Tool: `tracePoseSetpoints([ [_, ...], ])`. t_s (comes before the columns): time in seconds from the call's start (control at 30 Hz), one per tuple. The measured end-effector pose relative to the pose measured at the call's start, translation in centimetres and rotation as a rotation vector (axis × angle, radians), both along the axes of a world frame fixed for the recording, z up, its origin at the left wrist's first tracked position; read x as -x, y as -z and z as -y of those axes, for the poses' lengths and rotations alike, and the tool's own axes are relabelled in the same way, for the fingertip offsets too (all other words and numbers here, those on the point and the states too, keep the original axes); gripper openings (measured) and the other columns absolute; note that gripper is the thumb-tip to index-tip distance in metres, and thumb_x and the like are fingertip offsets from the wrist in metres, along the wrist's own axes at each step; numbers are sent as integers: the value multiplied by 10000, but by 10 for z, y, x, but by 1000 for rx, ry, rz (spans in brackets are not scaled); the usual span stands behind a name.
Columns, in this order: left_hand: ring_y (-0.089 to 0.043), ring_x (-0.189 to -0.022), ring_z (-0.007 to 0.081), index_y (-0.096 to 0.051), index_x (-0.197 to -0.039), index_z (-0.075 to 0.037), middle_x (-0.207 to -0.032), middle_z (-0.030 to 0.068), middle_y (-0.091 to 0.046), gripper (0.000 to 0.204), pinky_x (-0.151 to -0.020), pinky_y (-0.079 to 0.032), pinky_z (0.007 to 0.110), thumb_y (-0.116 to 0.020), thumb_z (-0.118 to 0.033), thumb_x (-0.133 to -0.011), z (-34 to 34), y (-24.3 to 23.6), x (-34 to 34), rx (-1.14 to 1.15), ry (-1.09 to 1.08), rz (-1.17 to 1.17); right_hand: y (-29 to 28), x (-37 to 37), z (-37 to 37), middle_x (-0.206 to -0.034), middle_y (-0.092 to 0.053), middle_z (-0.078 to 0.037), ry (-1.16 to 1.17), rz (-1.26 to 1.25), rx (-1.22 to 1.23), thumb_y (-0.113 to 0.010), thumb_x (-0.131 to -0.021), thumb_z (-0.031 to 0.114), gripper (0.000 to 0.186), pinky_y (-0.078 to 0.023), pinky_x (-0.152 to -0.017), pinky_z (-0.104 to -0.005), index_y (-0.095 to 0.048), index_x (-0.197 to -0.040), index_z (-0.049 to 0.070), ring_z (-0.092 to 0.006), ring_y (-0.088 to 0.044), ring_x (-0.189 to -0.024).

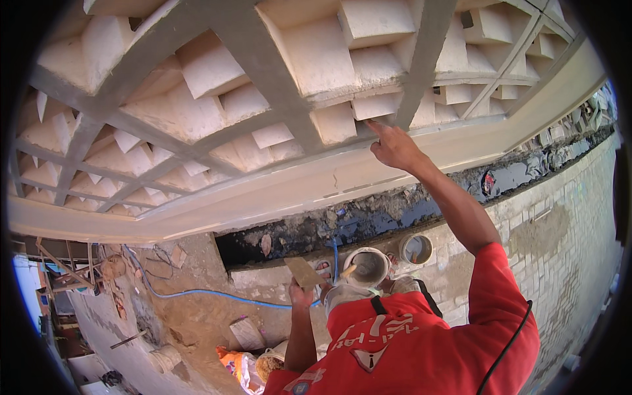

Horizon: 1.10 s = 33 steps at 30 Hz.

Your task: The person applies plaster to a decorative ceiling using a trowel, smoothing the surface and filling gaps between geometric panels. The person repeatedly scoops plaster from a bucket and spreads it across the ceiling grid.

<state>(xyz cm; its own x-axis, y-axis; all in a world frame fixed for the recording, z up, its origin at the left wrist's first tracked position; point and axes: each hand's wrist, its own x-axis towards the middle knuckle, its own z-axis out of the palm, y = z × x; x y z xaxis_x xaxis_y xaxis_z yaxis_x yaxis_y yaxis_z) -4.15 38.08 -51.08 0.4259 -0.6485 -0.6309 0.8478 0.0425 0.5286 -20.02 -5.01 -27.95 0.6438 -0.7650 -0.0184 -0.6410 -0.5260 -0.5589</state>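
Raised to the wall of cream openwork blocks, my right hand has its index finger stretched out and the others curled. The fingertip touches the lower edge of a recess, next to a small dark gap; nothing shows in this hand. Low by my body, my left hand grips a flat, tan rectangular plate, perhaps a trowel blade; its handle is hidden. Just right of it, a bucket of grey mix stands in front of me, with a wooden-handled tool at its rim.
A smaller bucket with a tool inside stands farther right. Between me and the wall's base runs a trench of dark water and rubble. A blue hose crosses the dirt at left. Paving bricks cover the right side.
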Motion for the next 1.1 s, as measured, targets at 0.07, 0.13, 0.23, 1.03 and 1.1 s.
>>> tracePoseSetpoints([
  [0.07, -615, -1006, 250, -574, -1203, -106, -1125, 62, -639, 348, -814, -505, 421, -373, -316, -1013, 6, -19, 2, 75, 73, 26, 7, -9, 5, -915, -656, -269, -15, -40, 29, -559, -774, 115, 538, -481, -855, -533, -486, -1298, 16, -464, -612, -921],
  [0.13, -616, -1002, 249, -576, -1201, -103, -1125, 61, -640, 347, -813, -504, 416, -372, -312, -1013, 4, -20, 2, 119, 88, 26, 12, -17, 5, -937, -652, -270, -31, -64, 72, -556, -778, 119, 498, -484, -849, -533, -488, -1257, -4, -462, -610, -946],
  [0.23, -622, -987, 247, -579, -1198, -104, -1116, 61, -644, 343, -801, -504, 409, -373, -304, -1013, -5, 2, -1, 85, 13, 24, 15, -30, 3, -955, -650, -272, -48, -128, 98, -522, -791, 88, 494, -480, -858, -525, -456, -1268, -24, -455, -617, -947],
  [1.03, -631, -983, 260, -585, -1194, -105, -1102, 67, -650, 325, -800, -520, 410, -390, -281, -1003, 2, -14, 12, 70, 19, -21, 2, -14, -1, -860, -654, -277, -52, -239, 126, -528, -783, 86, 634, -517, -830, -523, -400, -1403, 61, -450, -645, -853],
  [1.1, -629, -992, 260, -584, -1202, -112, -1112, 67, -648, 326, -805, -518, 412, -392, -283, -1002, -2, -12, 11, 68, 24, 0, -5, -8, -11, -880, -655, -276, -81, -274, 90, -530, -786, 89, 619, -517, -836, -517, -419, -1394, 73, -440, -645, -878],
])
